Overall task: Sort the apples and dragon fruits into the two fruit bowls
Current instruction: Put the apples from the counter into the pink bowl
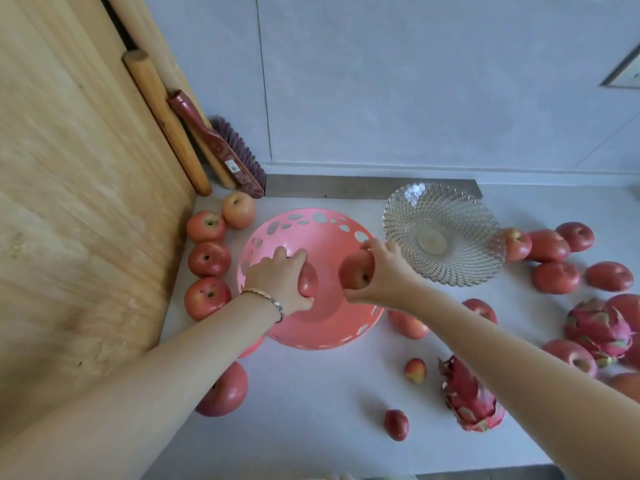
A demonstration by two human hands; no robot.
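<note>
Both hands are over the pink perforated bowl [298, 220] in the middle of the counter. My left hand [277, 275] grips a red apple [309, 280] inside the bowl. My right hand [384, 271] holds another apple [356, 270] just above the bowl's right side. An empty clear glass bowl [443, 233] stands to the right. Several apples [207, 259] line the left edge and more apples [554, 258] lie at the right. One dragon fruit [471, 400] lies in front, another dragon fruit [599, 330] at the far right.
A wooden board [69, 202] leans along the left side, with rolling pins [166, 123] and a brush [225, 150] in the back corner. Two small reddish fruits [396, 424] lie near the front. The grey wall rises right behind the counter.
</note>
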